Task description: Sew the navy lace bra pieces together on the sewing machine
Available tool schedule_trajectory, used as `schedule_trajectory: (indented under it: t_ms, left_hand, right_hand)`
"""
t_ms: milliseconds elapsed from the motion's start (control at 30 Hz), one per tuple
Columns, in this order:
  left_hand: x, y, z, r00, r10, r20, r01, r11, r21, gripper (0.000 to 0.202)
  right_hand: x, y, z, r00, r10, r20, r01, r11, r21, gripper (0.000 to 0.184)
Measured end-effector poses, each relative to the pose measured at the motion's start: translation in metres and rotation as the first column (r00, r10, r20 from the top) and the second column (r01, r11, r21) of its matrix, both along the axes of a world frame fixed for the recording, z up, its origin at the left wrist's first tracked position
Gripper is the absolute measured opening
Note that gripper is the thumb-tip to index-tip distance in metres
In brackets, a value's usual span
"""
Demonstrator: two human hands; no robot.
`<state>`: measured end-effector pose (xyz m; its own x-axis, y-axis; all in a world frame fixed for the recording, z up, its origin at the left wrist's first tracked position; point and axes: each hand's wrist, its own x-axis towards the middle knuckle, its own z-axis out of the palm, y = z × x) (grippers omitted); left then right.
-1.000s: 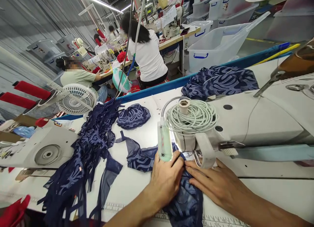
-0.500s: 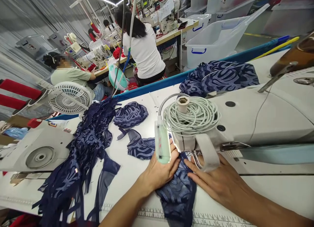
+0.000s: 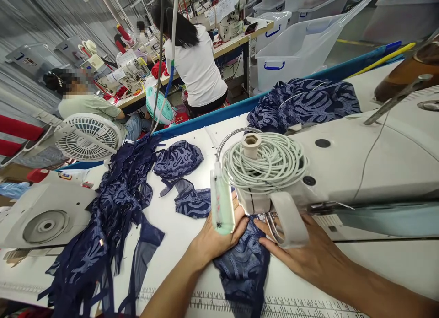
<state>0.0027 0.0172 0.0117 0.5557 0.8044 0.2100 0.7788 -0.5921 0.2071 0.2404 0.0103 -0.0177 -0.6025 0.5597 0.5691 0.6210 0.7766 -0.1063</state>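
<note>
1. Closely set together, two bare hands work palm down on a navy patterned fabric (image 3: 245,263). The left hand (image 3: 209,240) angles in from the lower left, fingers bent over the fabric's left side; a pale lamp (image 3: 222,203) hides part of it, so I cannot tell whether it pinches or only presses.
2. The right hand (image 3: 305,249) reaches in from the lower right, its visible fingers stretched out and loose, their tips at the fabric's right edge; a guard on the sewing machine (image 3: 377,148) covers part of this hand.
3. The fabric lies between the hands, running from beneath the machine's head down across a ruler scale (image 3: 284,304) on the white bench (image 3: 174,240).
4. On the machine sits a coil of pale cord (image 3: 274,167). Left of the hands lie a rounded patterned piece (image 3: 180,159) and a long navy heap (image 3: 120,203); behind the machine is another patterned pile (image 3: 305,100).
5. Past the blue edging (image 3: 206,121), a person in a white top (image 3: 197,66) sits at another bench.
6. Farther right stands a clear bin (image 3: 291,66) with blue handles, lidded ones stacked behind it, their contents too hazy to name.
</note>
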Motion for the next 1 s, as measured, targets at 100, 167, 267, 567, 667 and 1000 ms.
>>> schedule_trajectory:
  t_ms: [100, 167, 267, 567, 667, 1000]
  left_hand:
    - [-0.001, 0.002, 0.001, 1.0, -0.024, 0.007, 0.024, 1.0, -0.005, 0.028]
    - [-0.001, -0.001, 0.0, 0.998, -0.054, 0.014, 0.054, 0.998, 0.009, 0.026]
    - [-0.001, -0.007, -0.003, 0.992, -0.119, 0.029, 0.117, 0.991, 0.067, 0.027]
    - [0.0, -0.007, 0.0, 0.994, -0.1, 0.04, 0.095, 0.989, 0.114, 0.025]
    - [-0.001, -0.004, 0.001, 0.995, -0.082, 0.049, 0.077, 0.993, 0.087, 0.027]
    - [-0.007, 0.003, -0.001, 0.986, -0.101, 0.136, 0.077, 0.982, 0.171, 0.027]
  right_hand:
    - [-0.001, -0.001, 0.001, 1.0, -0.02, 0.017, 0.019, 1.0, 0.005, 0.033]
    - [-0.002, -0.002, -0.001, 1.0, -0.011, 0.013, 0.011, 1.0, -0.025, 0.034]
    - [-0.002, -0.004, -0.001, 0.999, 0.041, 0.002, -0.041, 0.998, -0.047, 0.028]
    - [-0.002, -0.001, 0.01, 0.997, 0.071, 0.0, -0.071, 0.997, -0.011, 0.026]
    - [-0.003, 0.0, 0.008, 0.998, 0.059, 0.007, -0.059, 0.998, -0.009, 0.029]
    - [-0.006, 0.002, 0.011, 0.997, 0.067, 0.041, -0.067, 0.998, 0.003, 0.03]
